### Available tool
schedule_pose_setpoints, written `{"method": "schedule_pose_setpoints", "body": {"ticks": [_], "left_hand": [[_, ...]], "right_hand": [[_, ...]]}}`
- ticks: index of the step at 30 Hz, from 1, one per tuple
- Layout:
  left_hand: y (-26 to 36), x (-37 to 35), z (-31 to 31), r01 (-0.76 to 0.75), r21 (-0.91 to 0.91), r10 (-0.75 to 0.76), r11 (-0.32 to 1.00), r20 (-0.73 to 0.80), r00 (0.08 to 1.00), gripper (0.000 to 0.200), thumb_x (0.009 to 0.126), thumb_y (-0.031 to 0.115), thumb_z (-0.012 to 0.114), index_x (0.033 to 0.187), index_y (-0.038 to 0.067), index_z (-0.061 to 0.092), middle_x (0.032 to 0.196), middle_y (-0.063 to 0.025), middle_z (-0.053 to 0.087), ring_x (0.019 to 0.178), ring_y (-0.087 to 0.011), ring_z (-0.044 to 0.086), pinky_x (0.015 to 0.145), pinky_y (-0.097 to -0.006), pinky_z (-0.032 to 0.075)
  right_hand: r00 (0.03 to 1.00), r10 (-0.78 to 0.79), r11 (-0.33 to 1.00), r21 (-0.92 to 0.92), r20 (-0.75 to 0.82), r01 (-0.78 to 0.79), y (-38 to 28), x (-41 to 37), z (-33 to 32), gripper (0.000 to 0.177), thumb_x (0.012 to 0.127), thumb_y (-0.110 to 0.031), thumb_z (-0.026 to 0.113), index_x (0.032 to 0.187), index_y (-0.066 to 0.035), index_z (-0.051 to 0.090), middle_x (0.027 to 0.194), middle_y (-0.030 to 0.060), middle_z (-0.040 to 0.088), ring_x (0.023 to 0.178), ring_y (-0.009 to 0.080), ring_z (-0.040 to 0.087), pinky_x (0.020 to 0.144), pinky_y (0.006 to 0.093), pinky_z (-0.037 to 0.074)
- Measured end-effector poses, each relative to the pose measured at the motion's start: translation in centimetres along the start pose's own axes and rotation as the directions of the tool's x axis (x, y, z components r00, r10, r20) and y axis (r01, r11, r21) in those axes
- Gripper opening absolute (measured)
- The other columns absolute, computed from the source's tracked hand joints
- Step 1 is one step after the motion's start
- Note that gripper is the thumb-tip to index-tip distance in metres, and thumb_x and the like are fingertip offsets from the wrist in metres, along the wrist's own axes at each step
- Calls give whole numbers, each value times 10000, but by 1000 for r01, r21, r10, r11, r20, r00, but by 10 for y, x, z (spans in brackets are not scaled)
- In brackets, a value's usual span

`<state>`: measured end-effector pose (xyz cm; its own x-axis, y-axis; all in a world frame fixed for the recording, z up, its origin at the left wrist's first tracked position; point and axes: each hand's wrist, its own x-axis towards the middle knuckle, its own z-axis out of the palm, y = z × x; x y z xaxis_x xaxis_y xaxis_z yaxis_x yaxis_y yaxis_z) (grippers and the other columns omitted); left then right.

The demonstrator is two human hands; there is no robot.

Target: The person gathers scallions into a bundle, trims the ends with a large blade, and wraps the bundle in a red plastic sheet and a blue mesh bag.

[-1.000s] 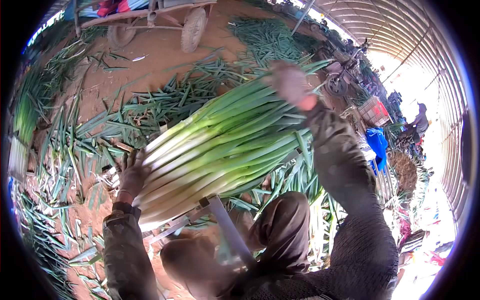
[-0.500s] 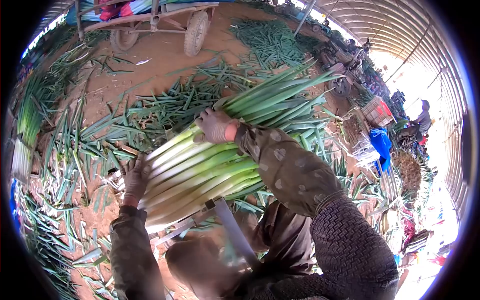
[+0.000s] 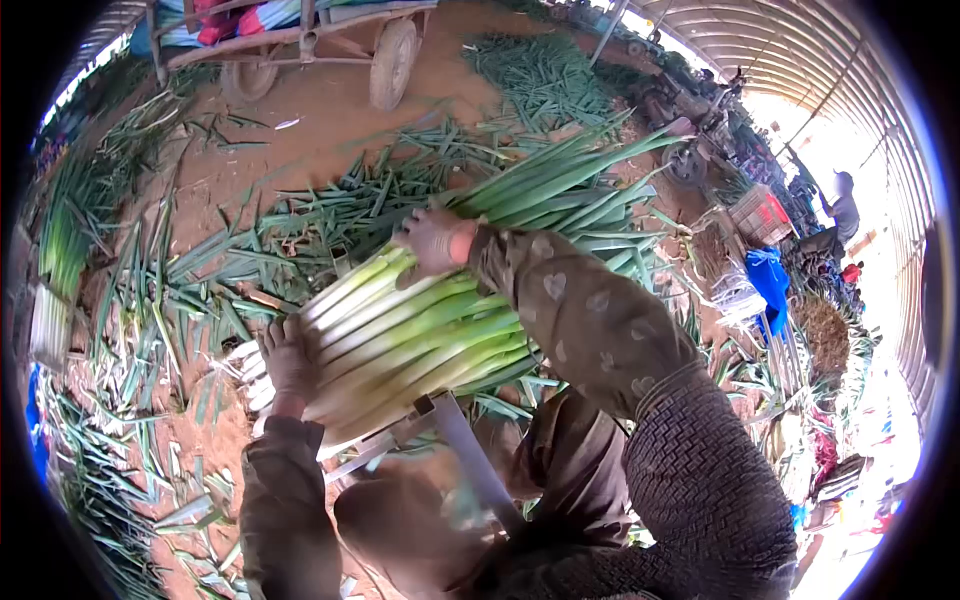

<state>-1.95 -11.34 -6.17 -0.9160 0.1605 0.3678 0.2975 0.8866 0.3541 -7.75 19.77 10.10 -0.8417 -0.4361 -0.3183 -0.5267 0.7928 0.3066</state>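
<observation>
A broad layer of long green onions [image 3: 400, 350] lies across a metal stand [image 3: 465, 450], white shafts to the left and green leaves to the upper right. My left hand [image 3: 290, 362], in a thin greyish glove, rests flat on the white shafts near the root ends, fingers spread. Root ends [image 3: 250, 375] show to the left of that hand. Farther up, my right hand [image 3: 437, 243], gloved too, lies over the far edge of the layer where white turns green, thumb apart from its fingers. Its fingertips are partly hidden against the stalks.
Cut green leaves [image 3: 340, 215] litter the dirt floor. Another onion bundle [image 3: 60, 280] lies at far left. A wheeled cart [image 3: 300, 40] stands at the back. At right are a crate [image 3: 760, 215], a blue bag [image 3: 768, 285] and a person [image 3: 843, 210].
My left hand has shifted slightly right along the white shafts, and more root ends show beside it. My right hand stays at nearly the same place on the onions.
</observation>
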Motion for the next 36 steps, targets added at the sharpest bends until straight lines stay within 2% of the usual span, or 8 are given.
{"method": "schedule_pose_setpoints", "body": {"ticks": [3,8,13,18,21,25,33,36], "left_hand": [[-1,8,-4,-10,-34,11,999,30,999,408,945,371,517,1233,83,511,1211,-204,517,1216,-420,442,1092,-557,279],[-2,8,0,-29,2,29,1000,3,1000,390,935,351,532,1218,83,514,1225,-195,520,1215,-416,441,1094,-556,272],[-1,14,5,-40,-2,40,999,13,999,382,930,342,543,1216,89,517,1201,-193,526,1204,-407,443,1091,-569,269],[-1,8,-4,-17,-3,17,1000,57,998,409,951,379,533,1249,101,504,1248,-167,527,1221,-392,444,1099,-571,261],[-2,8,1,-10,-10,11,1000,38,999,401,955,382,528,1248,108,506,1262,-162,525,1236,-388,436,1110,-564,249],[0,9,-1,3,-7,-3,1000,39,999,396,950,370,535,1246,111,500,1277,-146,520,1270,-373,418,1122,-561,236],[0,10,-4,-26,-20,26,999,25,999,416,938,353,526,1251,79,507,1261,-191,522,1285,-389,411,1130,-559,227],[4,10,-9,-6,2,6,1000,42,999,419,940,354,523,1255,78,504,1266,-199,517,1281,-395,416,1128,-556,230]], "right_hand": [[998,45,962,265,49,-57,62,5,13,792,847,-742,469,1338,-125,537,1309,168,554,1211,368,524,1008,499,411],[967,188,962,168,174,-217,106,-57,-12,781,860,-747,442,1363,-157,536,1297,179,592,1182,374,565,1009,470,434],[951,306,947,120,-42,-299,111,-65,23,740,868,-740,432,1411,-241,497,1400,160,503,1254,381,500,1048,498,389],[958,288,958,12,15,-288,111,-39,7,718,880,-709,448,1400,-218,515,1411,131,506,1292,365,481,1065,532,370],[993,42,990,141,-106,-26,108,-2,-21,672,892,-681,454,1341,-196,577,1275,123,606,1215,331,553,1027,487,415],[989,-9,875,480,148,-63,63,36,-42,692,890,-680,472,1223,-96,636,1284,168,605,1211,332,556,1013,460,417],[860,380,917,-15,341,-399,114,34,-3,918,836,-815,364,1302,-60,602,1304,186,593,1216,330,552,1027,484,407],[850,358,905,80,387,-418,166,-11,12,915,845,-803,361,1312,-51,590,1303,187,594,1205,328,556,1018,468,412]]}}
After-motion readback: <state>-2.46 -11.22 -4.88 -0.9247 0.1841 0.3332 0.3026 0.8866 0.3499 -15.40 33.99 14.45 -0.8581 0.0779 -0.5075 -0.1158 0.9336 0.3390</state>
